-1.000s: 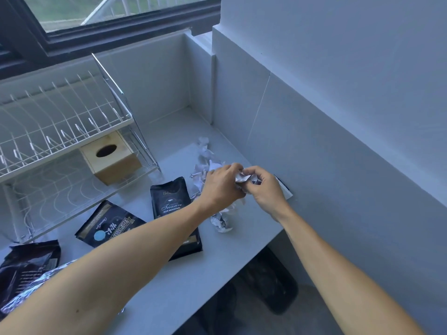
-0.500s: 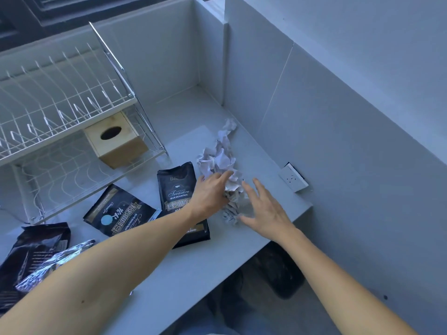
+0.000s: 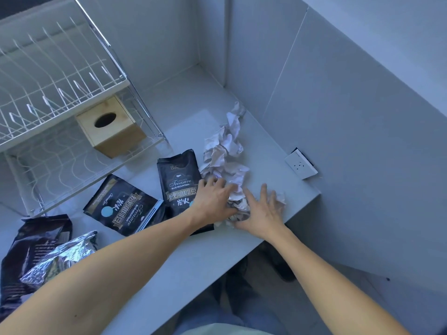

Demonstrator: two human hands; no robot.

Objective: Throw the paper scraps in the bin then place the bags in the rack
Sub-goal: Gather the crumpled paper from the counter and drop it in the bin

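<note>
Compared with half a second back, I see both hands sitting lower on the pile: my left hand (image 3: 212,201) now lies flat on the near end of the paper scraps (image 3: 227,163), and my right hand (image 3: 262,212) has closed in from the other side, so the crumpled wad is pressed between them where earlier there was a gap. The fingers of both hands are spread apart, cupping the paper rather than clamped on it. The scraps are white, creased and lumpy, strung in a ragged line along the pale, smooth bench (image 3: 183,257) toward the tiled wall. Just left of them lies a glossy black bag (image 3: 179,182) with printed lettering, its lower edge under my left wrist; a second black bag (image 3: 123,209) lies flat beside it, and a third dark bag (image 3: 36,240) with a crinkled silver foil pouch (image 3: 60,259) sits at the left edge. The white wire rack (image 3: 55,93) stands behind, a square wooden box (image 3: 113,126) with an oval hole on its lower tier. A white socket plate (image 3: 301,164) rests against the wall.
</note>
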